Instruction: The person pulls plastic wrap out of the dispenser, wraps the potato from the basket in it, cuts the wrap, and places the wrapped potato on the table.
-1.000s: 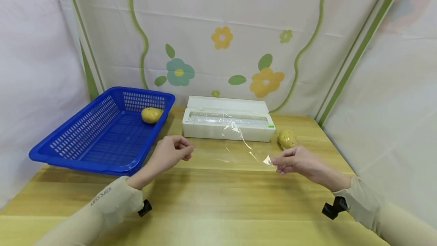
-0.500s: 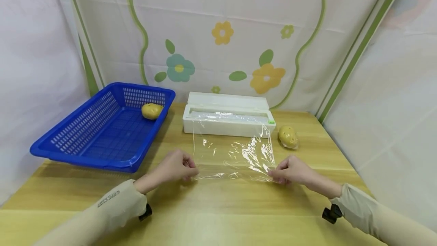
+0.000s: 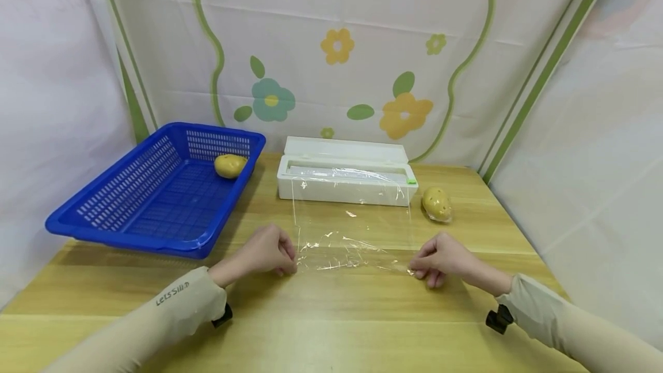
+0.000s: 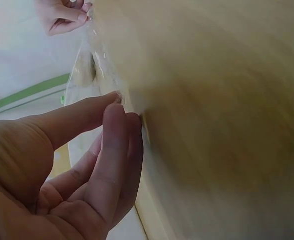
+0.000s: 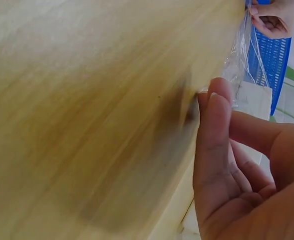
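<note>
A pale fabric backdrop (image 3: pixel 311 22) printed with flowers and vines closes the far side. In front of it extends the wooden table (image 3: pixel 331 332), light in tone and lengthwise grained. The blue basket (image 3: pixel 124 243), slotted on its walls, occupies the far left.

The clear film (image 3: pixel 342 240) is the workpiece. It spans from the opening of the white box (image 3: pixel 285 187) at far centre to both hands on the near side, creased and glossy along its near edge. (Whether that edge touches the table cannot be told.) The box stands with its lid raised at the far side, the film passing over its near wall.

Two beige sleeves (image 3: pixel 129 327) enter from the near corners; the left one carries lettering. The left hand (image 3: pixel 266 251) pinches the near left corner of the film between thumb and forefinger. The right hand (image 3: pixel 442 259) pinches the near right corner in the same manner.

One yellow potato (image 3: pixel 229 166) rests inside the basket, against its right wall. A second potato (image 3: pixel 437 204), with clear wrap visible at its near end, sits just right of the box. Smallest item: a green tab (image 3: pixel 411 181) at the box's right end.
</note>
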The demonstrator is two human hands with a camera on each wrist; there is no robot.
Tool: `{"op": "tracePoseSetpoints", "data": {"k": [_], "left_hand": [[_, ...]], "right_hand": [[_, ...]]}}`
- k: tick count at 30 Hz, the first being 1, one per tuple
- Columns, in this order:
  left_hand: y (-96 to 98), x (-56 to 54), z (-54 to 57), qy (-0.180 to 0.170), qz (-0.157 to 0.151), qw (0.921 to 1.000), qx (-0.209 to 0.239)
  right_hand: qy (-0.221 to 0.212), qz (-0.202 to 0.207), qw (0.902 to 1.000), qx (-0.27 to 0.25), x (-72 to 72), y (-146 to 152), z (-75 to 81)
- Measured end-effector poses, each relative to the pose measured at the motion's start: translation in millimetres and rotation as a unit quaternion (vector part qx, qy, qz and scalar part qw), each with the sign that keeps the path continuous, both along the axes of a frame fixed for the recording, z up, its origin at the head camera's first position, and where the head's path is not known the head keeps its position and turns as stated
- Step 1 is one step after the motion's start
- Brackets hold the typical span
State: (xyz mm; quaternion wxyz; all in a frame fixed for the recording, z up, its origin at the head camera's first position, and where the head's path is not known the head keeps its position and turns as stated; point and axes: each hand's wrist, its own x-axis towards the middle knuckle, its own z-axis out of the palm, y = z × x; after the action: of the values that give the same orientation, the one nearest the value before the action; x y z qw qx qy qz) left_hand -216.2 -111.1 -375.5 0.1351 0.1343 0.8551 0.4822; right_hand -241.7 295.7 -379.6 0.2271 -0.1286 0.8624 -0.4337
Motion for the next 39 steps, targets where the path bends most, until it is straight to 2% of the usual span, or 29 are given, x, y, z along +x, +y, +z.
{"op": "tracePoseSetpoints", "data": {"k": [7,10,15,19,26,35,39], "left_hand": [[-4.4,0.9,0.2,0.016,0.006,0.9994,-0.029],[-6.1,1.0,-0.7,0.017,0.005,0.9993,-0.034],[-7.9,0.8,-3.7,0.030,-0.008,0.9984,-0.046],[-10.0,1.0,-4.7,0.046,-0.015,0.9970,-0.060],[-13.3,3.5,-2.7,0.042,-0.018,0.9962,-0.074],[-15.4,4.5,2.1,0.060,-0.002,0.9913,-0.117],[-11.6,-0.3,4.5,0.081,0.005,0.9920,-0.097]], "right_hand": [[0.044,0.017,0.9976,0.050,1.8,-0.7,-1.8],[0.080,0.036,0.9933,0.075,2.6,-1.0,-3.3],[0.125,0.065,0.9877,0.068,1.8,1.8,-6.9],[0.100,0.054,0.9924,0.047,3.1,5.5,-9.7],[0.055,0.036,0.9976,0.023,6.1,10.7,-12.3],[0.039,0.035,0.9986,0.006,6.3,14.0,-15.4],[0.040,0.036,0.9985,0.007,6.6,16.2,-16.4]]}}
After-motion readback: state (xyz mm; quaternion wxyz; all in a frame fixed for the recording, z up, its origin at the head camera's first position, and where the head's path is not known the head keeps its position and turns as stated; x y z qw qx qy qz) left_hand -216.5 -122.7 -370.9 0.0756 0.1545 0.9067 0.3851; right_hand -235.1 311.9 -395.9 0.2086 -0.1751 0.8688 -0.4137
